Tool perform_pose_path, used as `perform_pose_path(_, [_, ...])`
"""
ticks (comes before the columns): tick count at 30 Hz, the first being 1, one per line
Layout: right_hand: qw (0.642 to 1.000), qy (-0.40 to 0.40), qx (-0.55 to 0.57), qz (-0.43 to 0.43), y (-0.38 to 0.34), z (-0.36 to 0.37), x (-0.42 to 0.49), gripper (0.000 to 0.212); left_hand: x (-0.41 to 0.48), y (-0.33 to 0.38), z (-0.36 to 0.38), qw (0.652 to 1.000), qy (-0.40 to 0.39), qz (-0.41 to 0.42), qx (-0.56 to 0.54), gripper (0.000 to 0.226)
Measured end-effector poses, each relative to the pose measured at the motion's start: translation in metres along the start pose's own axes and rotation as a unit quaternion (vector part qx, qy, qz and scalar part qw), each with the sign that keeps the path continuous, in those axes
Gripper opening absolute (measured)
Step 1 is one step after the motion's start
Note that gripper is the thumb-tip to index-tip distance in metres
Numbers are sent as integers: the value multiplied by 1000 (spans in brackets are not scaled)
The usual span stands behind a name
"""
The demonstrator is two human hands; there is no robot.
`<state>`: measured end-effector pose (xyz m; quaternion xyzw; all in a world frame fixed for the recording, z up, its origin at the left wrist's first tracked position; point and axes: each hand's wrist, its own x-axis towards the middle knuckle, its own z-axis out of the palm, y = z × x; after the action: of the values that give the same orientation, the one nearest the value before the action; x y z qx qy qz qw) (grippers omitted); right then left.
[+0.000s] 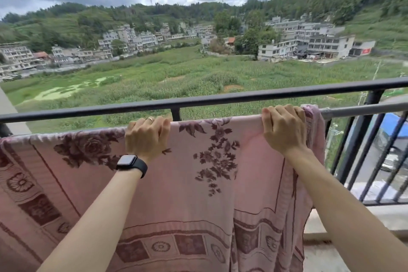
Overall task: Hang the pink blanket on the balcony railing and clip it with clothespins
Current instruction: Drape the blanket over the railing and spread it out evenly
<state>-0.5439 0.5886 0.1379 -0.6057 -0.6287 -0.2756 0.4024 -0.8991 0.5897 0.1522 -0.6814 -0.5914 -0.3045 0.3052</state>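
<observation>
Fingers (154, 125) of both hands curl over the top fold of the pink blanket (198, 194), gripping it where it drapes over a grey bar (364, 110) just inside the black balcony railing (220, 96). The left hand (148, 139) holds mid-blanket and the right hand (284, 130) holds near its bunched right edge. A black watch (132, 164) wraps the left wrist, and a ring (150, 119) circles one finger.

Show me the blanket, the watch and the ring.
blanket (172, 194): head view, plain pink middle panel.
watch (126, 159): head view, its dark screen.
ring (149, 119): head view, band on a finger.
</observation>
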Motion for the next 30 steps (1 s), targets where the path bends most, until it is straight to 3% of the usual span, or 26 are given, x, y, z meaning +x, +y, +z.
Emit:
perform_pose_path(5, [1000,3,-21,19,38,-9,3,45,-4,-8,4,999,16,-25,14,48])
perform_pose_path(11, [999,-6,11,37,5,-12,3,43,0,4,-8,995,28,-90,8,44])
perform_pose_path(17, [996,-70,44,-26,-46,-19,-7,43,8,74,-16,1000,5,7,-29,50])
perform_pose_path(21, [996,-69,-37,-50,-37,-24,-8,45,0,67,-13,998,20,66,-13,49])
perform_pose_path(25, [998,-31,-57,-28,-4,-38,-16,37,-12,52,-10,994,43,94,-29,43])
perform_pose_path(30, [996,-78,-6,34,-50,-40,-13,42,-14,58,-23,996,19,71,-53,42])
